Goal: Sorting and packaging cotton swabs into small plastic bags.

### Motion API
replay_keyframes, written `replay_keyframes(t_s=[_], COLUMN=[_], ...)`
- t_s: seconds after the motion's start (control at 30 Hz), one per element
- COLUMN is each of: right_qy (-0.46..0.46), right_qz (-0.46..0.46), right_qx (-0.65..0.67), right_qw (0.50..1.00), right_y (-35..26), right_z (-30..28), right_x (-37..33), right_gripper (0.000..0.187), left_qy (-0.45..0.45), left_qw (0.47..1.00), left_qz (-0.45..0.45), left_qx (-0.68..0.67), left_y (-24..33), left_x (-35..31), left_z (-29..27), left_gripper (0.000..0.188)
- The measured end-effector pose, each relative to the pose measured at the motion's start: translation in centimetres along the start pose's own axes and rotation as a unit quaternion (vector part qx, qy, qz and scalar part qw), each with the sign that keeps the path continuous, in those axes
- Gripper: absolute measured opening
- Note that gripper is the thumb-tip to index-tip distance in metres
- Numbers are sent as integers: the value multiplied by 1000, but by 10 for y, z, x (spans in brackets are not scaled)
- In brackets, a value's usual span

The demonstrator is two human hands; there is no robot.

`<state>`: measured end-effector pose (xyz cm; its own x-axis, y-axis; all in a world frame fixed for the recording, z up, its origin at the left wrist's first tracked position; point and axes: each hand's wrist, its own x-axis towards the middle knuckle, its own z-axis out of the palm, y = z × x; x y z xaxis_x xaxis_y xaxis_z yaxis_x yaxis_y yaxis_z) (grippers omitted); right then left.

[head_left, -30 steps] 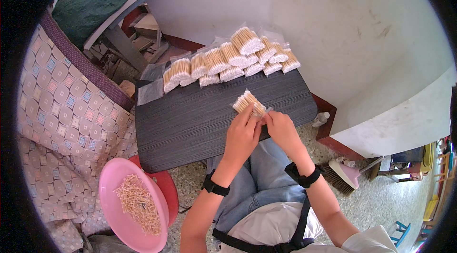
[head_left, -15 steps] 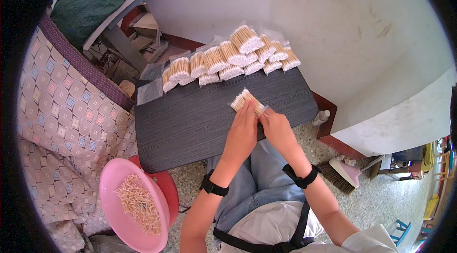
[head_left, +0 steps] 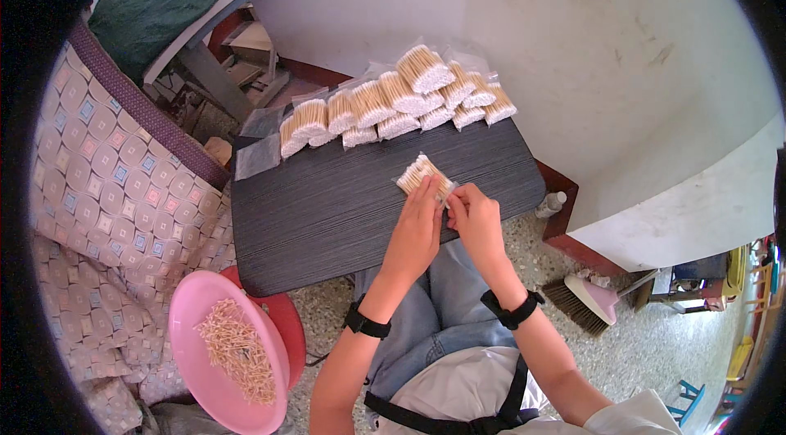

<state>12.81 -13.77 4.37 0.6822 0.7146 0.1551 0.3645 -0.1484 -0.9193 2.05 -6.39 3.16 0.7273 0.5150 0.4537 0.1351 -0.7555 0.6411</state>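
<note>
A small clear bag of cotton swabs (head_left: 420, 171) lies at a slant on the dark wood-grain table (head_left: 327, 214). Across its near part my left hand (head_left: 415, 232) rests with long fingers, holding it against the tabletop; the thumb is mostly hidden. Thumb and fingers of my right hand (head_left: 478, 222) pinch the bag's near right end, where a bit of clear plastic shows. Farther back, filled bags of cotton swabs (head_left: 393, 99) are stacked in a row along the table's far edge. Flat clear plastic bags (head_left: 258, 158) lie at the far left corner.
A pink basin (head_left: 182, 345) of loose swabs (head_left: 237, 349) stands left of the table, above a red stool (head_left: 286, 329). Patterned cloth (head_left: 139, 181) hangs at the left. Walls (head_left: 565, 42) border the far side. A bottle (head_left: 552, 204) and a broom (head_left: 583, 304) are at right.
My right hand has turned slightly, its fingers now more bent in a pinch at the bag's end. The left hand and bag have barely moved.
</note>
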Motion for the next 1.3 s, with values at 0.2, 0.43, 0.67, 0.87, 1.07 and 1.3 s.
replay_keyframes(t_s=[0.2,0.43,0.67,0.87,1.07,1.3], right_qy=[-5,-3,36,24,-69,-191], right_qz=[-9,-121,-218,-152,-185,-267], right_qx=[50,-14,-73,-51,15,-59], right_qw=[999,993,972,987,980,943], right_y=[-2,6,14,12,13,20], right_z=[-4,-15,-8,-9,-26,-28], right_x=[-3,-4,1,8,40,56], right_gripper=[11,19,10,17,28,35], left_qy=[-9,-6,-26,-22,-33,-41], left_qw=[1000,998,999,998,997,997], left_qz=[-11,-44,-13,-18,-2,1], left_qx=[-5,-38,-28,-54,-65,-59], left_y=[0,3,-4,-4,-1,-13], left_x=[1,0,-1,0,4,1], left_z=[-3,-2,-3,-6,-14,-17], left_gripper=[44,42,41,32,11,12])
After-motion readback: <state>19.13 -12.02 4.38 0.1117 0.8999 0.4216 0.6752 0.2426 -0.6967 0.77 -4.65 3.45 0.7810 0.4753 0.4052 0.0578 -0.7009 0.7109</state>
